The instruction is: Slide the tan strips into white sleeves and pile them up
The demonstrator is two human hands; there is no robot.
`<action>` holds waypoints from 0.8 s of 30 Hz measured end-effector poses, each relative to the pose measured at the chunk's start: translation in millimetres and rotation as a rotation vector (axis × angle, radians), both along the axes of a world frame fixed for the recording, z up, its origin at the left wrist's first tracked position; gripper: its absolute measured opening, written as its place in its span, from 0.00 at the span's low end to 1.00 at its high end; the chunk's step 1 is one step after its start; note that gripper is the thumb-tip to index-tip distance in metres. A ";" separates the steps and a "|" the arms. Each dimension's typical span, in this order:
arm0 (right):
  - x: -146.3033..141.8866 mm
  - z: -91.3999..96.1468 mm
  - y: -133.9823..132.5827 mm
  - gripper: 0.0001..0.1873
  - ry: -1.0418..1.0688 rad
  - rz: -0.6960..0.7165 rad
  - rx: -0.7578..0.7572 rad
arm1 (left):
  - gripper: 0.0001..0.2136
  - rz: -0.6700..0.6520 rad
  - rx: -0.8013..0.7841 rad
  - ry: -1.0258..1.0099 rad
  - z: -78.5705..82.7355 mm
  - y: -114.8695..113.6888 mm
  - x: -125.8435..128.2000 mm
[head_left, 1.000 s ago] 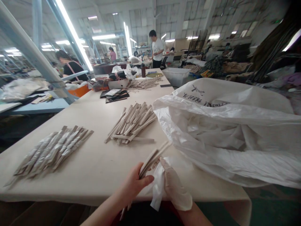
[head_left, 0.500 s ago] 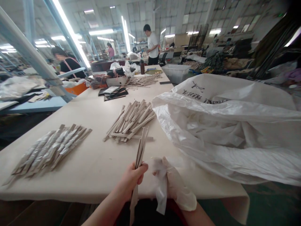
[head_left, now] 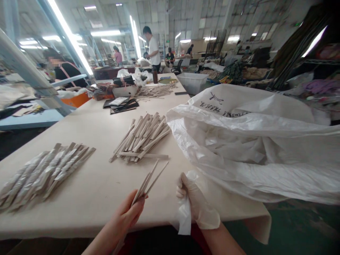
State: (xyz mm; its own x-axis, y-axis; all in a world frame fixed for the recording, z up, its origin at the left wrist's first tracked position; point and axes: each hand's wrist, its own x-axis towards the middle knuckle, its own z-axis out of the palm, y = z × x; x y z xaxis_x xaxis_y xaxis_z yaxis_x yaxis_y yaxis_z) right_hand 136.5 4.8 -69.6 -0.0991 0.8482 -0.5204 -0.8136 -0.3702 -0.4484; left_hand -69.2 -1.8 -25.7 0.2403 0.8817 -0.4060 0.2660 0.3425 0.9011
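My bare left hand (head_left: 130,212) is wrapped round a few flat beige strips (head_left: 145,182), whose upper ends fan apart and lean right. Near the table's front edge, my right hand (head_left: 198,202) wears a pale glove and grips a translucent white plastic piece (head_left: 184,216) that hangs below the fist. The two hands are apart. Beyond them lies a loose pile of beige strips (head_left: 143,136). At the left, several bundles of strips (head_left: 45,173) lie side by side, wrapped in shiny clear plastic.
A large open white plastic bag (head_left: 239,170) with crumpled pale film inside covers the right side of the table (head_left: 87,205). Dark flat pieces (head_left: 120,105), a brown bottle (head_left: 155,75) and more strips (head_left: 154,91) lie farther back. Several people work beyond.
My left hand has moved left and lower, and its strips have spread and tilted. The right hand has closed more tightly on the plastic piece. The view has turned slightly right.
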 end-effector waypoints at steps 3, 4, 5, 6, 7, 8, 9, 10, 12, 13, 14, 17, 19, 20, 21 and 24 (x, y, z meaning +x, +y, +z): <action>4.1 -0.2 5.3 0.17 0.105 0.039 0.067 | 0.18 -0.006 0.061 0.112 5.9 -4.3 -18.5; 4.4 0.3 6.8 0.17 0.156 0.064 0.070 | 0.17 -0.026 0.087 0.157 7.8 -4.4 -22.3; 4.5 0.9 8.0 0.17 0.196 0.087 0.068 | 0.16 -0.060 0.107 0.198 9.2 -3.9 -25.0; 4.4 1.5 8.8 0.17 0.219 0.104 0.064 | 0.15 -0.099 0.122 0.232 10.0 -2.8 -27.2; 4.4 1.8 9.0 0.17 0.224 0.114 0.061 | 0.14 -0.134 0.134 0.262 10.1 -1.3 -28.9; 4.5 1.9 8.8 0.17 0.211 0.129 0.056 | 0.14 -0.159 0.147 0.288 9.6 0.3 -30.5; 4.8 1.9 8.1 0.17 0.180 0.146 0.051 | 0.13 -0.174 0.163 0.311 8.8 1.8 -32.1; 5.3 1.9 7.0 0.17 0.131 0.153 0.044 | 0.13 -0.188 0.180 0.334 8.0 3.0 -33.7; 6.4 2.5 4.4 0.18 -0.010 0.139 0.032 | 0.12 -0.233 0.217 0.384 7.6 4.4 -37.0; 6.8 3.3 3.0 0.18 -0.092 0.122 0.028 | 0.12 -0.261 0.238 0.412 8.4 4.5 -38.6; 6.8 4.4 1.7 0.19 -0.174 0.112 0.031 | 0.11 -0.288 0.259 0.445 9.8 4.3 -39.7; 2.7 7.4 -1.3 0.19 -0.371 0.105 0.067 | 0.10 -0.337 0.314 0.552 16.3 2.2 -38.6; -3.7 7.3 -2.5 0.17 -0.388 0.099 0.006 | 0.10 -0.343 0.338 0.603 20.3 1.5 -32.4; -7.1 6.4 -2.9 0.16 -0.354 0.092 -0.040 | 0.10 -0.337 0.350 0.616 21.8 2.0 -28.2; -10.2 5.1 -3.2 0.16 -0.310 0.081 -0.081 | 0.10 -0.326 0.363 0.618 22.8 3.0 -24.0; -12.2 1.4 -3.2 0.16 -0.254 0.087 -0.095 | 0.11 -0.305 0.408 0.595 18.6 6.4 -21.2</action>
State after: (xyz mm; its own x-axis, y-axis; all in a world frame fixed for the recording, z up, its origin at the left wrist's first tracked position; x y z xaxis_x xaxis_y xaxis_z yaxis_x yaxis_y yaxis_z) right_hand 124.3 1.6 -68.1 -0.0263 0.7885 -0.6144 -0.6430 -0.4840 -0.5936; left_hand -90.4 4.6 -7.0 0.3397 0.9188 -0.2009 0.7727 -0.1508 0.6166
